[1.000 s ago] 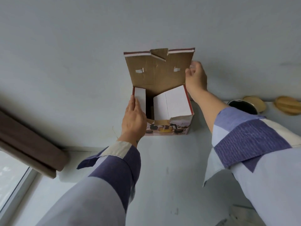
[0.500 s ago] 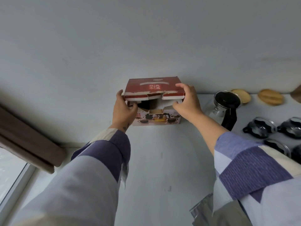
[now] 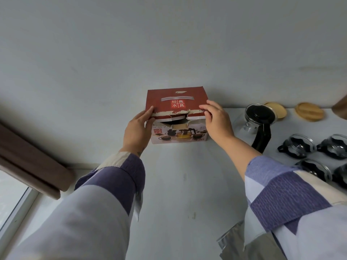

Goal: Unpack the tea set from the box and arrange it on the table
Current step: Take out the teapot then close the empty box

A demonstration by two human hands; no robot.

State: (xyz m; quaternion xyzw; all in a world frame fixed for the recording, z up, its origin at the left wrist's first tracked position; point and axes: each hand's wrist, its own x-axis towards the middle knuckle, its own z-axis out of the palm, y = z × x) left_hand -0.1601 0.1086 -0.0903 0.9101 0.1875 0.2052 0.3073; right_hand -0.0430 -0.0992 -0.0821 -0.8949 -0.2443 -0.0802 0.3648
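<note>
White table filling most of view, pale wall behind. Dark brown bar slanting at far left, next to window glass at bottom-left corner. Grey-silver bag or cloth at lower right, partly under right sleeve; hard to tell which. Nothing between camera and box except both forearms in patchwork blue/purple/cream sleeves.

Box at back of table, up against wall, centre of view. Red lid down w/ white Chinese characters & pale handle strip; front lid edge torn, ragged gap open in middle. Front panel printed w/ teapot & cups pic.

Right of box: glass teapot w/ black lid & black handle, upright, just beside right forearm. Four glass cups w/ black handles, grouped near right edge, two cut off by frame. Two round wooden lids flat at back right, one partly behind teapot.

Left hand gripping box's left front corner, thumb on lid top, fingers down side. Right hand spread over right front lid edge, fingers pressing on top.
</note>
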